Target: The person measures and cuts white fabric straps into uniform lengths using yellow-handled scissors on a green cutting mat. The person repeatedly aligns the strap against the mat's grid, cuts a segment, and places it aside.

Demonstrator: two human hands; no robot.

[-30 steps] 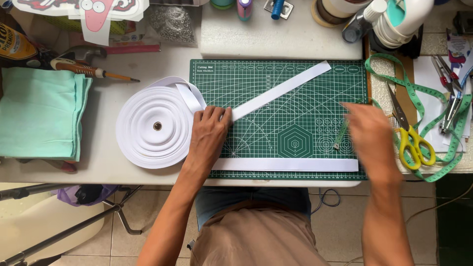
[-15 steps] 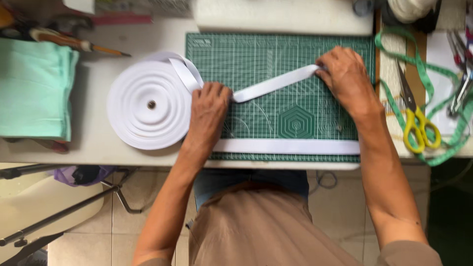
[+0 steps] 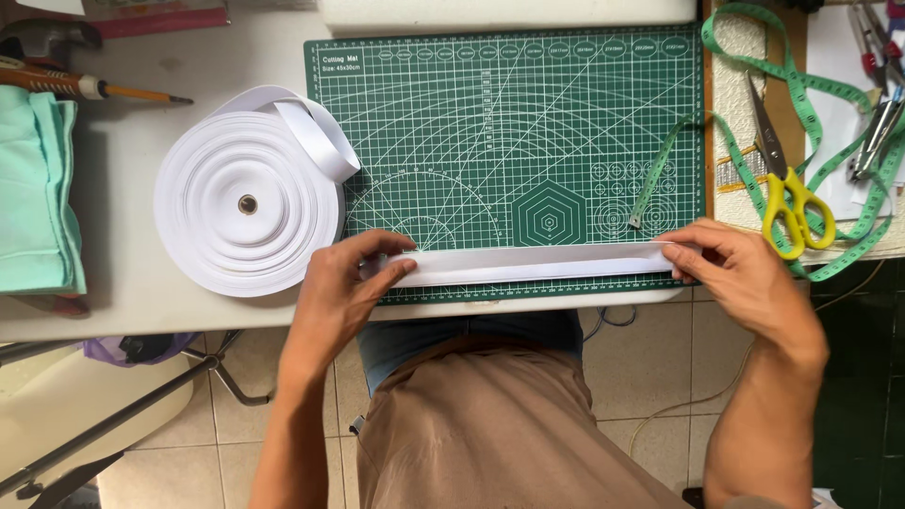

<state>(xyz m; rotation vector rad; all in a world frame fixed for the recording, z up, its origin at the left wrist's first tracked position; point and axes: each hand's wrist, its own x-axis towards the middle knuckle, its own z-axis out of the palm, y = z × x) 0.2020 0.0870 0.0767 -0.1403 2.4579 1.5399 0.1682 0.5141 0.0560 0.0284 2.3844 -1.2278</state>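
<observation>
A white ribbon strip [image 3: 537, 264] lies flat along the near edge of the green cutting mat [image 3: 509, 132]. My left hand [image 3: 344, 283] pinches the strip's left end, and my right hand [image 3: 731, 269] pinches its right end. The strip looks doubled, one layer over another. A big roll of white ribbon [image 3: 247, 212] rests on the white table [image 3: 170, 302] just left of the mat, with its loose end curling over the top.
Yellow-handled scissors [image 3: 790, 193] and a green measuring tape [image 3: 801, 123] lie to the right of the mat. Folded mint-green fabric [image 3: 38, 198] sits at the far left, a pencil-like tool [image 3: 90, 90] behind it. Pliers [image 3: 877, 123] lie at the far right.
The diagonal ribbon piece that both hands held across the mat now lies along the near edge over the other strip. Both hands came down to the front edge.
</observation>
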